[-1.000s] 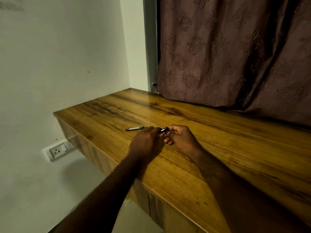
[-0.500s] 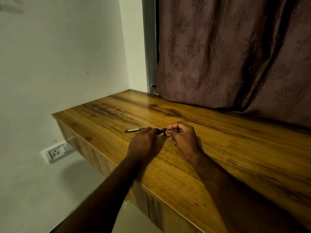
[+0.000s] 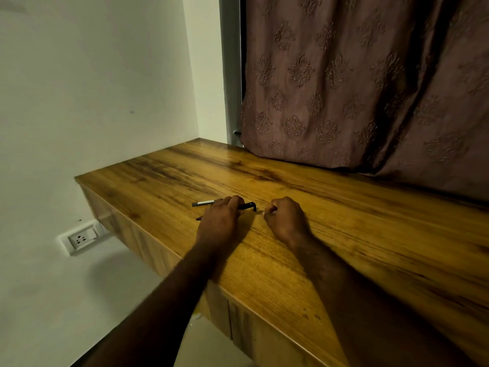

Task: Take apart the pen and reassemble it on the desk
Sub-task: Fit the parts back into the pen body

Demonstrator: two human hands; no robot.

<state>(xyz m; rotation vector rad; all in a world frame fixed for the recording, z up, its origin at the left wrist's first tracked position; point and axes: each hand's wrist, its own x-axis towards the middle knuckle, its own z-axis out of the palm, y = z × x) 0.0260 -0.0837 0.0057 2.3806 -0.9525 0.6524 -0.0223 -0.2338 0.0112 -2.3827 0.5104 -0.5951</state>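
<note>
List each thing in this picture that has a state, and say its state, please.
pen: lies on the desk, left hand on it
left hand: shut on the pen
right hand: closed, pinching something small and pale; apart from the pen
curtain: drawn, hem resting on the desk
wall socket: nothing plugged in

Home room: wooden desk, patterned curtain (wall socket below)

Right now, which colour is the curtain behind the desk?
Dusty mauve-brown curtain with an embossed floral pattern; head view.

Bare desk rightward; curtain behind.
</note>
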